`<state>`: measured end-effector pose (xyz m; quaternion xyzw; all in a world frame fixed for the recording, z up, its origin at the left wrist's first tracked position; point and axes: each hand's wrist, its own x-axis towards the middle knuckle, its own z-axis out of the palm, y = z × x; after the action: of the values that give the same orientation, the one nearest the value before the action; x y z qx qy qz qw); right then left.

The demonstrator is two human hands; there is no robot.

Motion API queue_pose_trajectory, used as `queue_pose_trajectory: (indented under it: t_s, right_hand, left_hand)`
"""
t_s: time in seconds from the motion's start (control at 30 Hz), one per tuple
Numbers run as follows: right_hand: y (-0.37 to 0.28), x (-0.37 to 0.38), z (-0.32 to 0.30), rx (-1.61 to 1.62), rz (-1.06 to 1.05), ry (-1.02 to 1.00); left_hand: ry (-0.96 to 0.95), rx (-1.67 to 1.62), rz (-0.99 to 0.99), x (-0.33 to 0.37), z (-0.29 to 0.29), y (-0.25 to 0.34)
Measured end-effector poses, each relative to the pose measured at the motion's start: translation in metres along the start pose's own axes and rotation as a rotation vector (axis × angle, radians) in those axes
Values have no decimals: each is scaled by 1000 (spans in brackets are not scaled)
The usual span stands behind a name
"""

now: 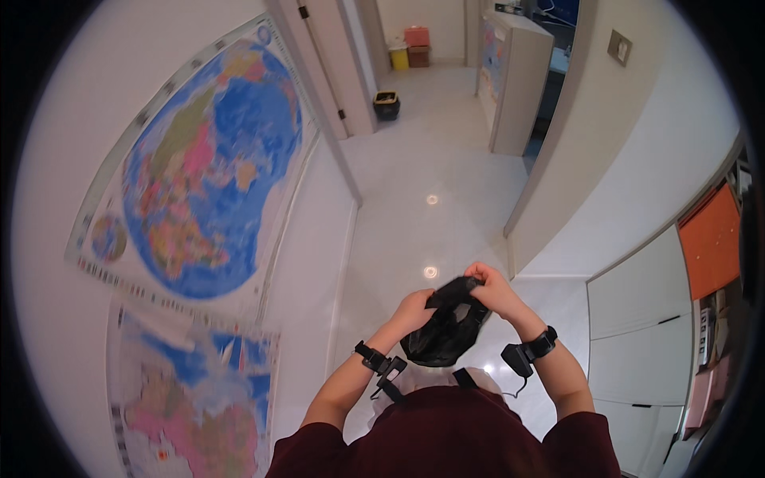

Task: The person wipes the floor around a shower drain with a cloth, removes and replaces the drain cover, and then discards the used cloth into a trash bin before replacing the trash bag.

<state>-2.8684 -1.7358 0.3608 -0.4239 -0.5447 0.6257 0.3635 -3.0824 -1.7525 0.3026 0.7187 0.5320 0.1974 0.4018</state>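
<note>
A black plastic bag [446,336] hangs in front of my body, its mouth partly spread. My left hand [413,311] pinches the rim on the left side, fingertips partly hidden by the plastic. On the far right of the same rim, my right hand [493,294] grips the bag between thumb and fingers. Most of the bag sags below my hands, toward me. Each wrist carries a black strap with a small device; a thin cable runs from the right one.
Large maps [215,171] cover the left wall. Cabinets [637,334] and an open shelf line the right. Ahead, a doorway leads across glossy floor to a small black bin [386,105], a yellow container [399,57], stacked boxes [417,48] and a pale partition [516,80].
</note>
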Motion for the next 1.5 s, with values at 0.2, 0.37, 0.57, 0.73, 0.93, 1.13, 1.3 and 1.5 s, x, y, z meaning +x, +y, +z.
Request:
queue_pose_trajectory:
  t_s: [0.2,0.37,0.57,0.73,0.93,1.13,1.3,1.5]
  right_hand:
    - [-14,110,-111,-757,114,118]
    - [13,229,-177,-813,-285,327]
    - [38,391,-280,-138,56,317]
    - [-20,504,-367,-758,107,359]
    - [2,627,-486,85,101,559]
    - [-76,742,-546,534,160,918]
    - [-103,757,-634,-531,524,506]
    - [11,701,-786,191,332,1610]
  left_hand:
    - [-18,72,169,188,-81,-19]
    - [-131,-304,159,359,-92,-28]
    - [-110,-320,122,540,-134,-20]
    - [38,23,89,668,-221,-30]
    - [-7,-12,50,878,-261,-61]
    - [20,-162,138,1105,-247,-45]
    - [-99,-245,185,1265,-220,16]
    - [-446,-22,234,1376,-129,111]
